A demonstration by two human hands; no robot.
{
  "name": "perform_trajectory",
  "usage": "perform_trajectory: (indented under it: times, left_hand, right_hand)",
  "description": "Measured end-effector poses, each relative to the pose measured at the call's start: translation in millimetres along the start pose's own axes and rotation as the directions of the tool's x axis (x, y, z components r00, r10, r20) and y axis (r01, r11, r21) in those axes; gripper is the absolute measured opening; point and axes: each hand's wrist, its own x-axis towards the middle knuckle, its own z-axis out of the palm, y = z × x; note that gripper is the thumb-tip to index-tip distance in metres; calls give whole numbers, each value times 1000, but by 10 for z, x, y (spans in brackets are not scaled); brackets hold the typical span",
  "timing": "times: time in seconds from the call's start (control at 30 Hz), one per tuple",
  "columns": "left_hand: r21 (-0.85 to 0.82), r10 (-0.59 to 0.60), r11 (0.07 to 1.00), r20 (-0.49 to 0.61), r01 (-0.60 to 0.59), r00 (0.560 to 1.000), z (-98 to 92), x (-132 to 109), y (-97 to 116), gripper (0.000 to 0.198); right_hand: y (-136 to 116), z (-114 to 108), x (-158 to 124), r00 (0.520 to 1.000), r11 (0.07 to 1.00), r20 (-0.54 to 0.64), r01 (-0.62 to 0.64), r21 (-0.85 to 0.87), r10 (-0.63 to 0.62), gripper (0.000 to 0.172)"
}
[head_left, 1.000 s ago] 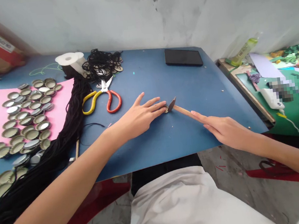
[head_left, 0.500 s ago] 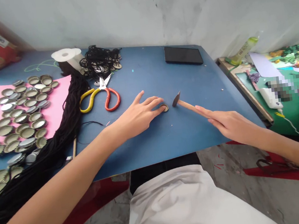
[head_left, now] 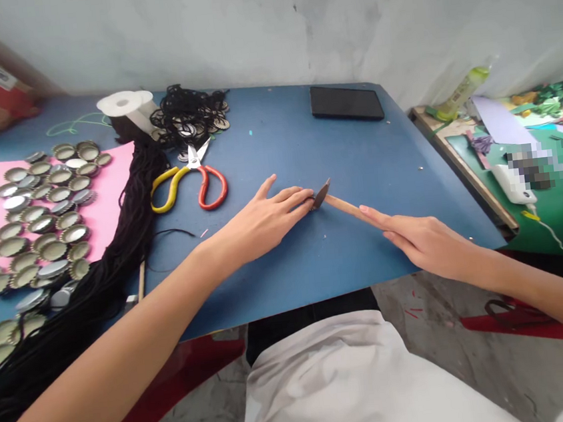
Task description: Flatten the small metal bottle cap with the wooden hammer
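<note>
Hammer head beside our fingertips

Our right hand [head_left: 428,242] grips the hammer [head_left: 321,195]; our flat, open left hand [head_left: 262,220] pins something hidden beneath it, so a skewed blow could hit fingers.

Bright, even daylight with soft, faint shadows under the arms on the bench [head_left: 356,156], sharp centre, wide-angle bending at the edges, one pixelated patch at right.

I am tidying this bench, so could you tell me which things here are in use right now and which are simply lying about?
In use: left hand, right hand, small hammer, its head down at the left fingertips.

Lying about: scissors, black cord bundle, loose bottle caps, white spool, black tablet.
</note>
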Motion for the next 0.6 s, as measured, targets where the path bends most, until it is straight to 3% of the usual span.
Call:
perform_trajectory:
  times: [0.3, 0.43, 0.5, 0.6]
  left_hand:
    - [-35, 25, 999, -2, -25, 1000, -22, -36, -67, 79]
    - [-80, -4, 997, 8, 5, 1000, -19, -29, -65, 80]
    - [-93, -17, 996, 21, 19, 1000, -29, -21, -46, 81]
    - [-98, -28, 995, 29, 31, 999, -45, -19, -28, 82]
  right_hand:
    - [13, 39, -7, 1000, 1000, -6, 29, 7, -29, 70]
    - [-6, -59, 3, 1000, 999, 15, 17, -38, -16, 68]
    - [-38, -143, 11, 999, 999, -28, 34, -41, -35, 67]
    - [-67, -220, 14, 982, 999, -185, 44, -27, -48, 67]
